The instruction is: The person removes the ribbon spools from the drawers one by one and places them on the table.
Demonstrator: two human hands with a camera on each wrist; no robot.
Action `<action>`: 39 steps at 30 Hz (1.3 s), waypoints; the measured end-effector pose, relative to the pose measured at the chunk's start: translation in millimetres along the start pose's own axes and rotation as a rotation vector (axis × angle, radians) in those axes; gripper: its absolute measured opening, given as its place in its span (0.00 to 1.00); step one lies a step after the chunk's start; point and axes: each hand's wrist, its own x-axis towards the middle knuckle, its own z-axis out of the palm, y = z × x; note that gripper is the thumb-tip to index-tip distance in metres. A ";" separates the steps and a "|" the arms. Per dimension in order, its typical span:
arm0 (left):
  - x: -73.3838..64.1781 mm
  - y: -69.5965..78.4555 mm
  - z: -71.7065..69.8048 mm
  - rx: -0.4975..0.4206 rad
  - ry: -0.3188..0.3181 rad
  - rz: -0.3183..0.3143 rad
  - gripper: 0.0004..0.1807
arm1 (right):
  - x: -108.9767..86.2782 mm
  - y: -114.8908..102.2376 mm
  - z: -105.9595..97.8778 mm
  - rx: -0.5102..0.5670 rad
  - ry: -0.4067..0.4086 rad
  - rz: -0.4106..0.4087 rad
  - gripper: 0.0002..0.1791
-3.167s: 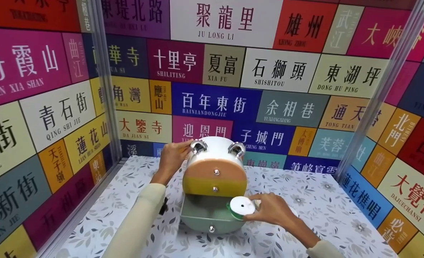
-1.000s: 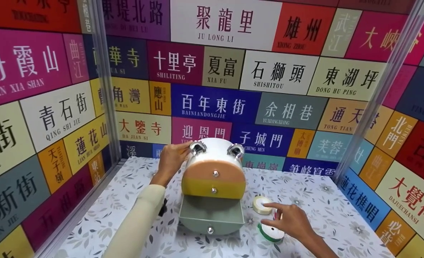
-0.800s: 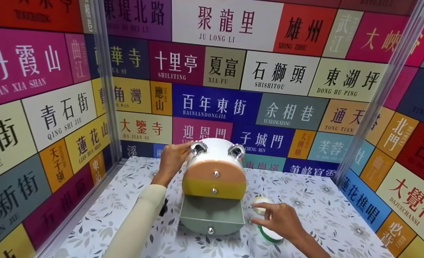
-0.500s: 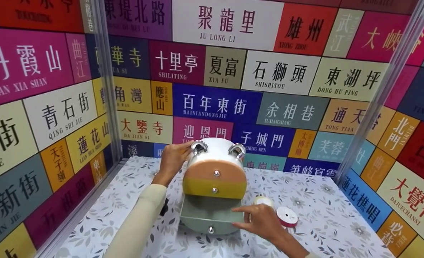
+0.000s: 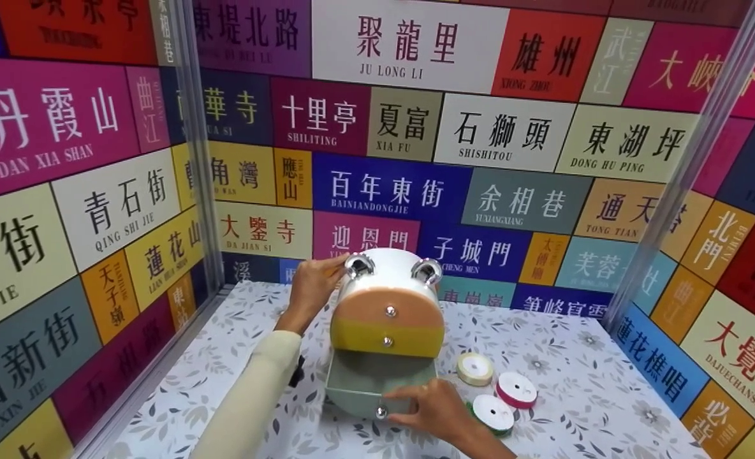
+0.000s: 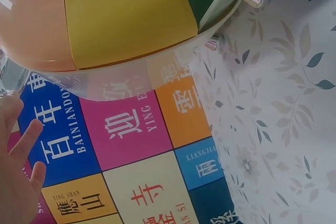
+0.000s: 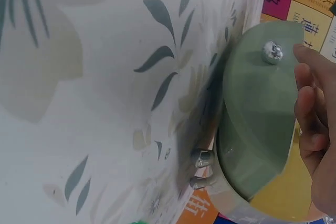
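Observation:
A rounded drawer box (image 5: 387, 277) stands on the table, with a white top, two chrome ring eyes and orange and yellow fronts. Its bottom green drawer (image 5: 358, 398) is pulled out, and its visible floor is bare. My left hand (image 5: 314, 287) pinches the left chrome ring (image 5: 359, 264); in the left wrist view other fingers (image 6: 23, 140) spread beside it. In front of the drawer is my right hand (image 5: 438, 408), thumb and index finger apart beside the chrome knob (image 5: 381, 412). The right wrist view shows a small gap between fingertip and knob (image 7: 272, 52).
Three ribbon spools lie right of the box: cream (image 5: 474, 369), red (image 5: 516, 389) and green (image 5: 493, 414), the last partly behind my right hand. A leaf-patterned cloth (image 5: 581, 395) covers the table. Walls with coloured sign panels (image 5: 384, 188) surround it.
My right hand first held the green spool at the drawer, set it down on the right, then moved back left to the drawer's knob. My left hand stays at the ring.

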 end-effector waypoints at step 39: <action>-0.8 -3.2 1.5 -0.039 0.021 -0.014 0.19 | 9.7 4.3 29.3 -0.291 0.008 -0.045 0.15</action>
